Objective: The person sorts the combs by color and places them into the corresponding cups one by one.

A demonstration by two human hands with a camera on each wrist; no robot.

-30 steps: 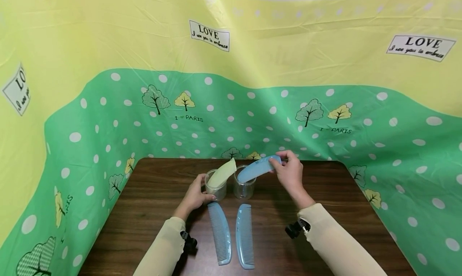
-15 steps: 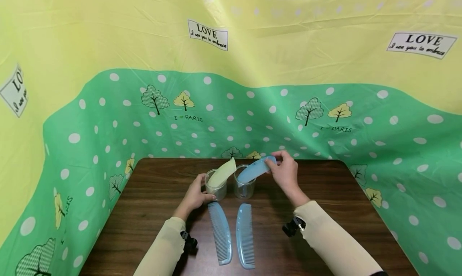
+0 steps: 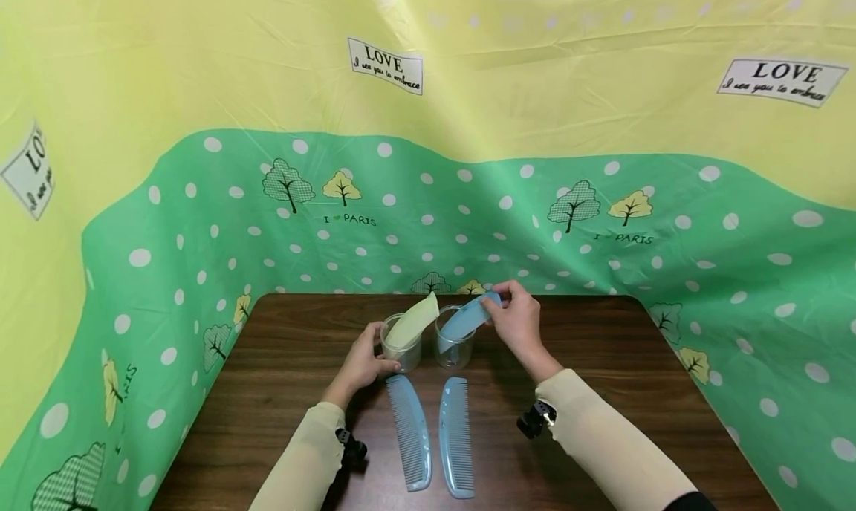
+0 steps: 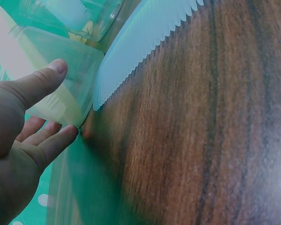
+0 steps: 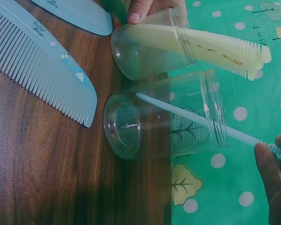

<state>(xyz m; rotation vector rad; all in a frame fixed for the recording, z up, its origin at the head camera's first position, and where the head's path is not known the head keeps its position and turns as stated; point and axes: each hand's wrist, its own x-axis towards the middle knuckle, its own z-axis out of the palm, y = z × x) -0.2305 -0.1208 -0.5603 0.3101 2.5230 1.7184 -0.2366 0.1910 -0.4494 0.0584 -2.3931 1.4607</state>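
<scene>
My left hand (image 4: 18,129) holds a clear cup (image 4: 83,70), thumb across its wall and fingertips by the base. A pale yellow comb (image 4: 29,58) slants inside it. Just beside it, at the top edge, sits a second clear cup (image 4: 104,28). A light blue comb (image 4: 131,44) lies on the brown wood-grain surface (image 4: 178,122), its end near my cup; green dotted cloth (image 4: 44,200) shows lower left.

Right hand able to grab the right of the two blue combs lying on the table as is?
Probably not: the right hand pinches another blue comb that dips into the right cup. Nothing covers the lying comb, though.
</scene>
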